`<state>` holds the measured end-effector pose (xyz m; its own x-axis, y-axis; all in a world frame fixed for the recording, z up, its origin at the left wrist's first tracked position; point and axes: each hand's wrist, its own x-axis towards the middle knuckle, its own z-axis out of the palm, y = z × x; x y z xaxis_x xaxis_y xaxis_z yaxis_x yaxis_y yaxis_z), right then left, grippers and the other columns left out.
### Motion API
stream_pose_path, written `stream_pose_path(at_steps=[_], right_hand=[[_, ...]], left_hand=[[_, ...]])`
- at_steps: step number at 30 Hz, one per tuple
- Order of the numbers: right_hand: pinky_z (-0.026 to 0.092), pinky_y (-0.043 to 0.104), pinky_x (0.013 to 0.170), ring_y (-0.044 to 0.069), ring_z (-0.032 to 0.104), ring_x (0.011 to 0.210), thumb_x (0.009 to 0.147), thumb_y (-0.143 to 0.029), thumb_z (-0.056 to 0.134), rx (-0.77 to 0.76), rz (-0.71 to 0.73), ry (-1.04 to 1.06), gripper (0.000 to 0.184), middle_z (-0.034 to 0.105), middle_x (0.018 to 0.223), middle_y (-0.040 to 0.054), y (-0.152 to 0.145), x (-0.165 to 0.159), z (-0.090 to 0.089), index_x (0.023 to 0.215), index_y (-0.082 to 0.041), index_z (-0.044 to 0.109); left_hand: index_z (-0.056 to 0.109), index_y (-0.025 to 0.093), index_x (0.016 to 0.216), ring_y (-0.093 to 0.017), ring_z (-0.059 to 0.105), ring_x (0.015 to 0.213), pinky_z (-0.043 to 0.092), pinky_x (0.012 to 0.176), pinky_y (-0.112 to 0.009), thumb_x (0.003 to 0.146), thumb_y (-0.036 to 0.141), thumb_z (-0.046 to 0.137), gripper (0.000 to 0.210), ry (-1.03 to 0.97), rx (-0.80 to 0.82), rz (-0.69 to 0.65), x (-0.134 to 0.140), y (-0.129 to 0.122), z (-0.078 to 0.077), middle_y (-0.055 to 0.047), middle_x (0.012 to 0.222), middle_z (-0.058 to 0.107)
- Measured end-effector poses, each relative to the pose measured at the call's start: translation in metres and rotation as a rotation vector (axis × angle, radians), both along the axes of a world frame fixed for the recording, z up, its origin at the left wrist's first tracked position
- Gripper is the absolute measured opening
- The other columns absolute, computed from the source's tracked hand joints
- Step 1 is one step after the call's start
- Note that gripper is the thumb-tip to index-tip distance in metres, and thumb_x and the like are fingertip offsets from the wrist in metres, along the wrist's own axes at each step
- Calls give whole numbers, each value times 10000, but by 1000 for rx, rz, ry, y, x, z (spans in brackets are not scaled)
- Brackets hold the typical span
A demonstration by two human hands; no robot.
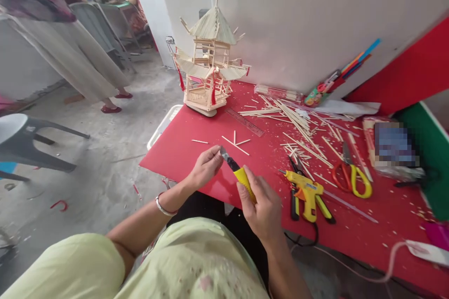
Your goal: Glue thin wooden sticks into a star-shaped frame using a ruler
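Note:
My right hand (261, 201) is wrapped round the yellow handle of a utility knife (242, 175), its blade pointing up and left. At the blade's tip my left hand (207, 164) is closed in a pinch; whatever it holds is too small or hidden to make out. Both hands are above the front edge of the red table (175, 149). Just beyond them lie several short wooden sticks (235, 142), some set in a branching shape. Farther back stands a pagoda model (210, 70) built of sticks, with red tassels.
To the right are a yellow glue gun (307, 189) on top of pliers (294, 205), scissors (352, 175) and a heap of loose sticks (294, 114). A clear ruler (245, 122) lies mid-table. A person (59, 32) stands at the left, near a grey stool (31, 133).

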<state>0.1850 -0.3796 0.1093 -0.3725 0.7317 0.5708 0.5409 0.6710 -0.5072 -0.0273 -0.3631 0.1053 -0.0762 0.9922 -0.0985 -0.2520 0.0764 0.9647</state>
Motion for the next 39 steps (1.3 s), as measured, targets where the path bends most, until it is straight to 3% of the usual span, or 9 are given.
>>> stream_pose_path(at_steps=[4, 8, 14, 21, 33, 39], right_hand=[[597, 320, 763, 226, 766, 856, 1116, -368, 583, -14, 1, -61, 461, 790, 1036, 106, -4, 9, 4, 1545, -200, 617], [570, 308, 724, 215, 744, 816, 1121, -379, 576, 23, -7, -95, 496, 781, 992, 88, -4, 11, 5, 1590, -216, 579], [547, 312, 701, 217, 734, 802, 1123, -387, 574, 56, -35, -124, 515, 763, 949, 73, -2, 8, 5, 1608, -213, 559], [538, 316, 688, 207, 733, 788, 1125, -398, 576, 34, -36, -154, 494, 759, 940, 64, -1, 6, 4, 1579, -205, 593], [546, 295, 713, 203, 740, 807, 1137, -387, 546, -28, -23, -183, 471, 761, 934, 71, 1, 2, 9, 1566, -202, 609], [557, 287, 718, 195, 739, 796, 1140, -401, 533, -46, -3, -175, 470, 764, 924, 73, 2, 0, 9, 1555, -197, 621]], left_hand=[[465, 224, 814, -45, 112, 499, 138, 452, -158, 829, 501, 712, 371, -130, -105, -45, 7, -4, 5, 129, 598, 217], [540, 205, 877, -49, 138, 519, 159, 456, -150, 756, 424, 717, 307, -105, -83, -79, 7, -6, 4, 126, 610, 239], [577, 195, 956, -57, 165, 534, 209, 477, -175, 882, 522, 727, 367, -59, 31, -125, 0, -9, -7, 109, 650, 284], [572, 197, 887, -92, 289, 557, 282, 516, -234, 986, 759, 593, 571, 219, 90, 0, 0, -12, -12, 65, 637, 362], [567, 197, 842, -103, 369, 570, 321, 579, -232, 1050, 717, 522, 562, 468, 181, 81, -6, -13, -22, 55, 613, 429], [718, 173, 1098, -118, 410, 575, 355, 590, -232, 1075, 713, 459, 600, 474, 175, 37, -10, -13, -22, 49, 609, 469]])
